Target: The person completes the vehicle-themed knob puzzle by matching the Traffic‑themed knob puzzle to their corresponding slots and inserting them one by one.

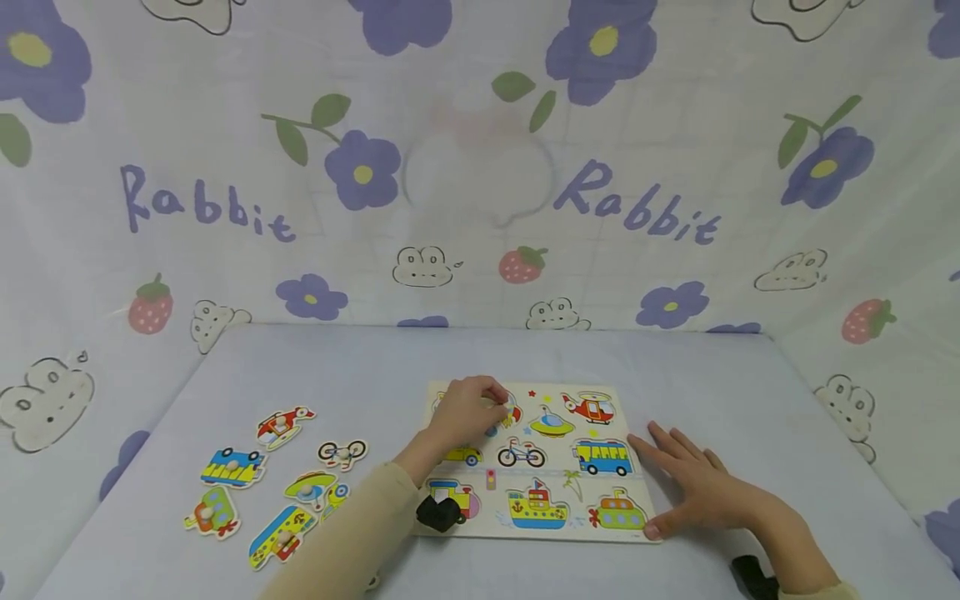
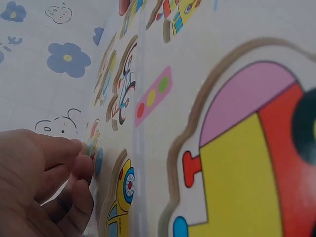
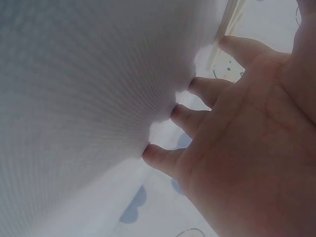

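A wooden puzzle board [image 1: 498, 479] with vehicle pictures lies on the table. My left hand [image 1: 461, 417] reaches over its upper left part. Thumb and fingertips pinch a small puzzle piece [image 2: 93, 140] at a top-row picture; the fingers hide most of it, so its kind is unclear. My right hand [image 1: 701, 483] rests on the cloth at the board's right side, fingers spread, the thumb at the lower right corner. In the right wrist view, the fingertips [image 3: 200, 85] press into the cloth. Bicycle [image 1: 522, 452] and bus [image 1: 602, 457] pictures show on the board.
Loose knobbed pieces lie left of the board: helicopter [image 1: 283, 427], bus piece [image 1: 233, 467], motorcycle [image 1: 342, 454], flying saucer [image 1: 309, 486], submarine [image 1: 213, 512] and ship [image 1: 281, 536]. The left sleeve [image 1: 352, 533] covers part of others. A patterned curtain [image 1: 480, 167] hangs behind the table.
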A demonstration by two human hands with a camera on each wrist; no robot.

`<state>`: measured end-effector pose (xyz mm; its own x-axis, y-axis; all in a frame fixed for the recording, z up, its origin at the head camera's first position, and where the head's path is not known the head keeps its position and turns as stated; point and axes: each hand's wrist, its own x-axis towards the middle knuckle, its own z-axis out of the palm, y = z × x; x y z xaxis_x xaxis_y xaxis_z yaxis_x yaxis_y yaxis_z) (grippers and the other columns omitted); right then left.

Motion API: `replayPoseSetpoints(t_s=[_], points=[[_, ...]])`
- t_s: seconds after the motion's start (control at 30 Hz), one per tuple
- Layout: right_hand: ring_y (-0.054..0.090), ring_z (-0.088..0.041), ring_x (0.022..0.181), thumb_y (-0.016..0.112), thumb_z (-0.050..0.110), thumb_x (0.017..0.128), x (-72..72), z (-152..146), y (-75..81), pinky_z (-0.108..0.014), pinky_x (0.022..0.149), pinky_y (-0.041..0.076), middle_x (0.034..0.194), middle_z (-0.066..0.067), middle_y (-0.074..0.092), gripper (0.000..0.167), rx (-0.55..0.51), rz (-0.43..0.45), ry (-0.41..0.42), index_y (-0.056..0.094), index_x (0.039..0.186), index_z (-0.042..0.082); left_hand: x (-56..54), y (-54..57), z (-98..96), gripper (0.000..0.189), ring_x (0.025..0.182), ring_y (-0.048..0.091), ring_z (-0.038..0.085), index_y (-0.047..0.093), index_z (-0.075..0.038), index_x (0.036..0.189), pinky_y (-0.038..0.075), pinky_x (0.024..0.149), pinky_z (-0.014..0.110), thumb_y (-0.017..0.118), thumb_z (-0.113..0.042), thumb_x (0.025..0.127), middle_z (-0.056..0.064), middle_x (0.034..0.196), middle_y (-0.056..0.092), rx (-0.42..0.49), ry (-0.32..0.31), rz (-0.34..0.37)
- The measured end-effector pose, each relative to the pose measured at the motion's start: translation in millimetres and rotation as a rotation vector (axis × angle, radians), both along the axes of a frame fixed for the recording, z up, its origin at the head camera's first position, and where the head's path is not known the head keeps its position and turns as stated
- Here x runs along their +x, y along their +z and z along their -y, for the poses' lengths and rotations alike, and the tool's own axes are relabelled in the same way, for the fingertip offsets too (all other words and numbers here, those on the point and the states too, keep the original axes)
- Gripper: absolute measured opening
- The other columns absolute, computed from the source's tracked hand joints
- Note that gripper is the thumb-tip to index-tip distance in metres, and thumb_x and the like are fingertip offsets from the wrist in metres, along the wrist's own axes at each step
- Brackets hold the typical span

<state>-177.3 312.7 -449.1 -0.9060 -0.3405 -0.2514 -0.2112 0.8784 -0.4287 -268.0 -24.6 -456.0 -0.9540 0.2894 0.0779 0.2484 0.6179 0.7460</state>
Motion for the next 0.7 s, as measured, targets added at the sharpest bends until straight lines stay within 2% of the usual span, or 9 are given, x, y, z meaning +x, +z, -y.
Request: replayPoseSetpoints(t_s=[0.17, 0.3, 0.4, 0.47, 0.57, 0.7], points=[[-0.001, -0.052, 0.141, 0.085, 0.061, 0.058, 0.9, 0, -0.3, -0.076, 0.1, -0.001, 0.16, -0.024, 0.01, 0.118, 0.007, -0.003, -0.002, 0.033, 0.154, 0.018, 10.4, 3.9, 11.8, 0.018, 0.099, 0.06, 0.018, 0.069, -0.011, 0.11, 0.047, 0.091, 0.039, 0.064, -0.022, 0.096, 0.0, 0.11, 0.068, -0.033, -0.018, -0.071], [-0.002, -0.052, 0.141, 0.085, 0.061, 0.058, 0.0, 1, -1.0, -0.076, 0.1, -0.002, 0.16, -0.024, 0.009, 0.118, 0.006, -0.003, 0.002, 0.032, 0.154, 0.017, 21.4, 11.3, 32.4, 0.021, 0.086, 0.061, 0.014, 0.069, -0.012, 0.114, 0.051, 0.08, 0.034, 0.063, -0.022, 0.097, -0.002, 0.112, 0.068, -0.032, -0.013, -0.13], [-0.002, -0.052, 0.141, 0.085, 0.061, 0.059, -0.8, 1, -1.7, -0.076, 0.1, -0.002, 0.16, -0.024, 0.009, 0.118, 0.002, -0.004, 0.006, 0.032, 0.155, 0.017, 33.1, 24.1, 52.9, 0.02, 0.074, 0.056, 0.013, 0.069, -0.014, 0.114, 0.049, 0.065, 0.03, 0.065, -0.022, 0.097, -0.004, 0.11, 0.069, -0.014, 0.012, -0.166], [-0.002, -0.052, 0.141, 0.085, 0.062, 0.059, -1.1, 2, -2.0, -0.075, 0.1, -0.002, 0.16, -0.023, 0.009, 0.118, 0.0, 0.0, 0.005, 0.032, 0.155, 0.018, 41.2, 32.5, 68.3, 0.018, 0.072, 0.055, 0.012, 0.07, -0.015, 0.113, 0.048, 0.06, 0.029, 0.066, -0.02, 0.096, -0.004, 0.109, 0.069, 0.0, 0.039, -0.195], [-0.003, -0.052, 0.141, 0.084, 0.063, 0.059, -1.1, 1, -2.4, -0.075, 0.1, -0.002, 0.16, -0.023, 0.008, 0.118, 0.003, 0.008, 0.002, 0.032, 0.155, 0.018, 51.0, 41.1, 92.7, 0.017, 0.073, 0.056, 0.01, 0.07, -0.015, 0.111, 0.047, 0.056, 0.029, 0.068, -0.017, 0.094, -0.002, 0.107, 0.07, 0.016, 0.072, -0.259], [-0.003, -0.052, 0.141, 0.084, 0.063, 0.059, -1.0, 0, -3.0, -0.076, 0.1, -0.002, 0.16, -0.023, 0.007, 0.119, 0.019, 0.015, -0.004, 0.031, 0.155, 0.018, 60.7, 43.6, 123.7, 0.019, 0.075, 0.058, 0.01, 0.07, -0.013, 0.111, 0.048, 0.057, 0.03, 0.071, -0.014, 0.092, -0.001, 0.102, 0.07, 0.007, 0.111, -0.327]])
